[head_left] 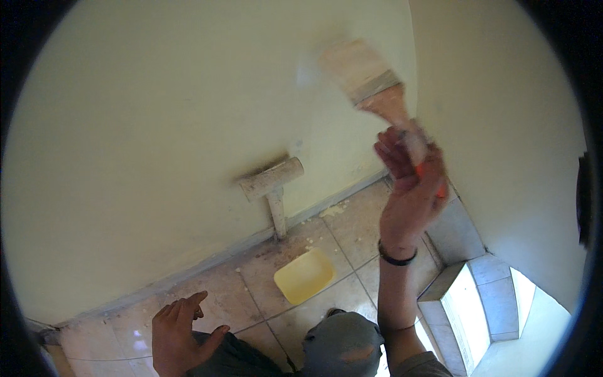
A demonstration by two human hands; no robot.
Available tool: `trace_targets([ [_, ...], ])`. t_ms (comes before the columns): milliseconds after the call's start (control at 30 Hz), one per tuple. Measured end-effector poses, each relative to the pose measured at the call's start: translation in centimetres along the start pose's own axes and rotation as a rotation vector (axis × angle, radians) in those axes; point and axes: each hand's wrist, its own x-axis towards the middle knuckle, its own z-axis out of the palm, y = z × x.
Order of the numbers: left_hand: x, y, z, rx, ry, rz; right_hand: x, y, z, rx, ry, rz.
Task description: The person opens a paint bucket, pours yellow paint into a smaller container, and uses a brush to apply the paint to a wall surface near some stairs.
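My right hand (pixel 411 195) is raised in front of the pale yellow wall (pixel 157 94), its fingers wrapped round the handle of a wide paintbrush (pixel 382 94). The brush has pale bristles, a metal band and a wooden handle with red near its end. Motion blurs it, and its bristles are at or very near the wall, beside a lighter patch. At the lower left my left hand (pixel 179 336) is empty, thumb and fingers apart and a little bent. On the floor between my hands stands a shallow yellow tub (pixel 304 276).
A dirty T-shaped fixture with a round crossbar (pixel 271 179) stands by the wall. Pale crumbs and splashes (pixel 333 210) lie on the tiled floor (pixel 220 308). Tiled steps (pixel 461 308) are at the lower right, below the right-hand wall (pixel 502 125). My clothed knee (pixel 342 342) is near the tub.
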Motion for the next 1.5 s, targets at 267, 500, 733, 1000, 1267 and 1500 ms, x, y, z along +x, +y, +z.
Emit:
trace_targets([
  [267, -0.8, -1.9, 0.3, -0.040, 0.013, 0.005, -13.4, 10.7, -8.5, -0.447, 0.001, 0.368],
  [500, -0.9, -1.5, 0.0, -0.016, -0.011, -0.005, -7.2, 7.8, -3.9, -0.358, 0.016, 0.315],
  [733, -0.9, -1.0, -0.1, -0.032, 0.002, -0.036, -3.2, 1.0, 0.0, -0.009, -0.010, -0.006],
  [1000, -0.9, -1.1, 0.1, -0.077, 0.021, -0.044, -11.5, 8.4, -6.6, -0.319, 0.025, 0.288],
  [1267, -1.1, -0.3, 0.7, -0.073, 0.001, -0.091, -2.8, 3.6, -1.8, -0.190, 0.006, 0.117],
  [1500, -1.1, 0.1, 1.4, -0.060, 0.010, -0.106, -0.2, 2.7, -1.7, -0.020, 0.052, -0.137],
])
